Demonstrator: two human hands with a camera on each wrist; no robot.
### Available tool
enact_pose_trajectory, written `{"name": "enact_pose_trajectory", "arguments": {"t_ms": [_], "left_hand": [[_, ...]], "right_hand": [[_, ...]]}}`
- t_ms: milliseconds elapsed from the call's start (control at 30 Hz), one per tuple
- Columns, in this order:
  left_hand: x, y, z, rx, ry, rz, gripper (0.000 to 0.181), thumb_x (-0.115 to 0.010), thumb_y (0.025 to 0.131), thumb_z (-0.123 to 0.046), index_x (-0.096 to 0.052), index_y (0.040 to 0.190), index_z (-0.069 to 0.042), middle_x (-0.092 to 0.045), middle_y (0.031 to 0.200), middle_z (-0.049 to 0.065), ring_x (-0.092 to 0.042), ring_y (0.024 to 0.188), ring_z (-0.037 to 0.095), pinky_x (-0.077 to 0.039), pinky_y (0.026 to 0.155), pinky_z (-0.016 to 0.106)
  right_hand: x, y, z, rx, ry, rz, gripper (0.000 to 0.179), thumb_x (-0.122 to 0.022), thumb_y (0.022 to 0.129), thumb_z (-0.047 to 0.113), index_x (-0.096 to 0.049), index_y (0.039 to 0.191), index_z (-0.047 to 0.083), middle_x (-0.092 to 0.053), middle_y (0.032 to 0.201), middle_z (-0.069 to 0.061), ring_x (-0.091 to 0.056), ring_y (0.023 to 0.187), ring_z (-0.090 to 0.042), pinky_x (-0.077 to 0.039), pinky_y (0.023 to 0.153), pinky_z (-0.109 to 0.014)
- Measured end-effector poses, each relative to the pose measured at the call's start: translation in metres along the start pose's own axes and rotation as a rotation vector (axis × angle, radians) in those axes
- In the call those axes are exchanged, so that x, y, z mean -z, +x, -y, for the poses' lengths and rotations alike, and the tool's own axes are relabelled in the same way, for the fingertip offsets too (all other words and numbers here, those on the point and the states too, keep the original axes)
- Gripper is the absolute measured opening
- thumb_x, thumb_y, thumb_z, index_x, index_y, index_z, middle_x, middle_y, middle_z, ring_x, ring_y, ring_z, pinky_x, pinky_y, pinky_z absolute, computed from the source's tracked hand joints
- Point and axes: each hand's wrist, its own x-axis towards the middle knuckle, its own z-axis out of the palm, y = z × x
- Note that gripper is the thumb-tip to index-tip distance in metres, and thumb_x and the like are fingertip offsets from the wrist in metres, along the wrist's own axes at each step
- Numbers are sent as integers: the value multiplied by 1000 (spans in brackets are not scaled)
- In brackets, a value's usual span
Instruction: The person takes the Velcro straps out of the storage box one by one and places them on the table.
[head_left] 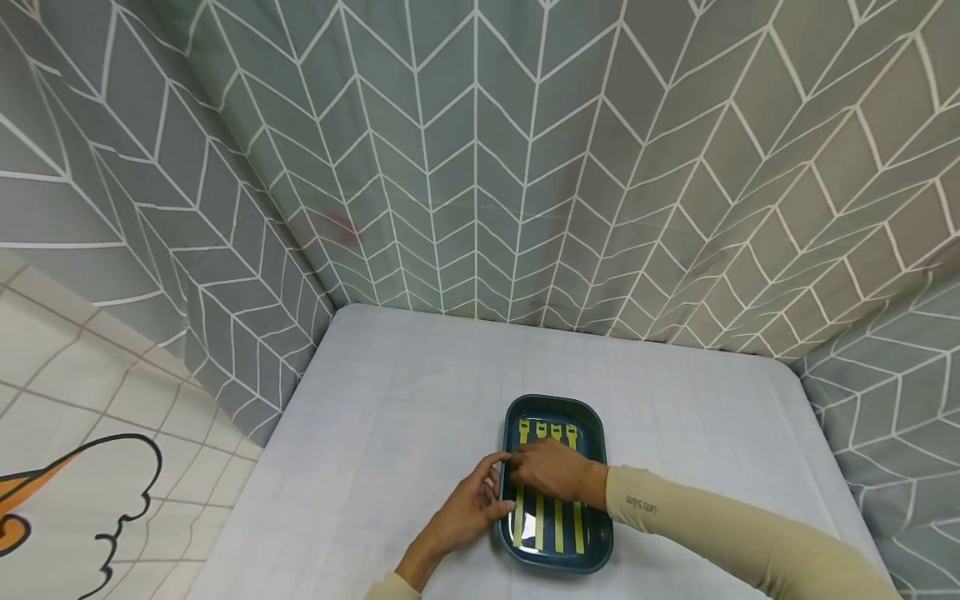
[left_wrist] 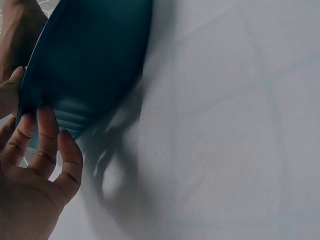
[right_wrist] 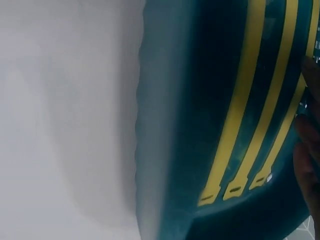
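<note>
A dark teal rectangular tray (head_left: 551, 565) with rounded corners lies on the white-covered table. Inside it, several yellow cable ties (head_left: 558, 529) with slotted heads run side by side lengthwise, their heads toward the far end. My left hand (head_left: 467, 510) holds the tray's left side, thumb at the rim and curled fingers against the outer wall (left_wrist: 90, 60). Reaching over the tray from the right, my right hand (head_left: 555, 468) has its fingers bent down at the leftmost cable tie and covers the ties' middle stretch. Whether it pinches that tie I cannot tell.
The white tablecloth (head_left: 390, 392) spreads around the tray on all sides. Grey curtains (head_left: 476, 167) with a white chevron pattern hang at the table's far edge and both sides. Light tiled floor with a cartoon drawing (head_left: 112, 500) shows at lower left.
</note>
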Motion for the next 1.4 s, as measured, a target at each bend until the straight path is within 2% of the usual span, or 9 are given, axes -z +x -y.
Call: {"name": "enact_pose_trajectory", "arguments": {"t_ms": [133,400,833,1133,1267,1400], "left_hand": [[0,-1,1,6,-19,13,64,-73,92,-13,-42,147,-22,-52,108,7,-53,78,8,-45,67,20],[1,0,5,-21,5,19,64,-73,92,-15,-42,147,-22,-53,108,7,-54,77,6,-45,67,20],[1,0,3,-23,1,13,64,-73,92,-13,-42,147,-21,-54,110,10,-55,77,6,-46,67,20],[-2,-1,3,8,-17,17,64,-73,92,-11,-42,147,-19,-52,107,7,-54,68,4,-45,63,17],[-2,-1,3,-3,-16,18,64,-73,91,-10,-42,147,-18,-52,108,11,-52,68,3,-44,63,16],[-1,-1,4,-20,-25,15,65,-73,91,-9,-42,147,-18,-53,107,14,-51,65,2,-43,61,16]], "right_hand": [[-4,2,3,1,13,13,19,-70,94,23,-76,112,28,-71,109,8,-63,99,-6,-55,86,-30],[-6,4,1,10,8,14,20,-69,95,22,-75,113,29,-72,112,9,-63,101,-7,-55,86,-31],[-4,4,0,36,30,-2,12,-67,96,23,-76,103,27,-71,103,10,-62,90,-3,-53,75,-22],[0,5,4,59,46,20,17,-67,96,20,-75,109,25,-72,108,9,-63,100,-5,-56,80,-25],[2,4,4,49,51,30,17,-67,96,19,-74,109,25,-72,109,9,-63,100,-4,-55,82,-24],[4,2,3,49,40,-1,16,-69,94,18,-74,108,24,-71,106,9,-62,97,-3,-55,80,-22]]}}
